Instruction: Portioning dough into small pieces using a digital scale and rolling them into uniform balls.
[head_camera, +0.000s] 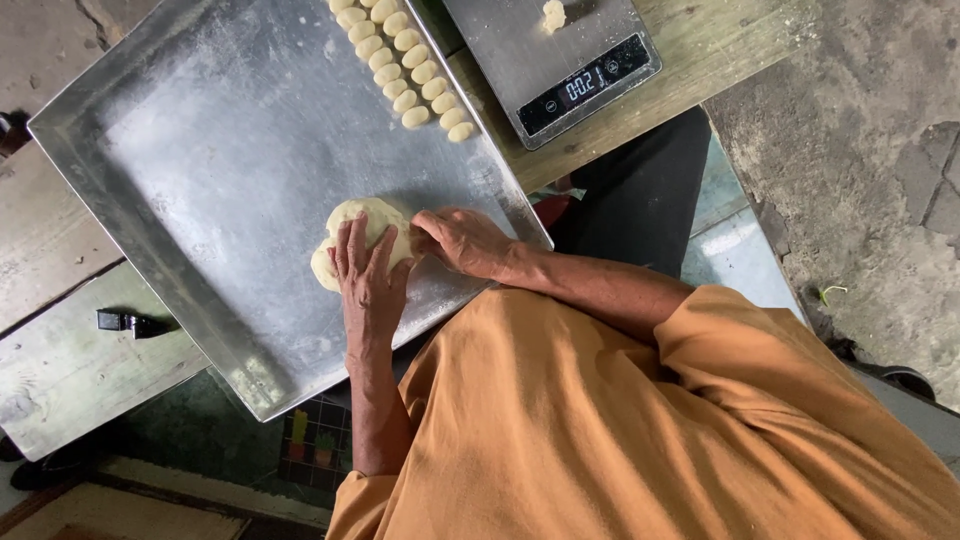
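Observation:
A pale lump of dough (352, 222) lies on a large metal tray (200, 160), close to its near edge. My left hand (368, 280) rests on top of the lump with the fingers spread over it. My right hand (465, 242) sits against the lump's right side, its fingers curled onto the dough's edge. Both hands touch the dough, and part of the lump is hidden under them.
Two rows of several small dough pieces (405, 65) line the tray's far right side. A metal digital scale (560, 60) with a small bit of dough (553, 14) stands on the wooden table (700, 40). A small black object (130, 322) lies left of the tray.

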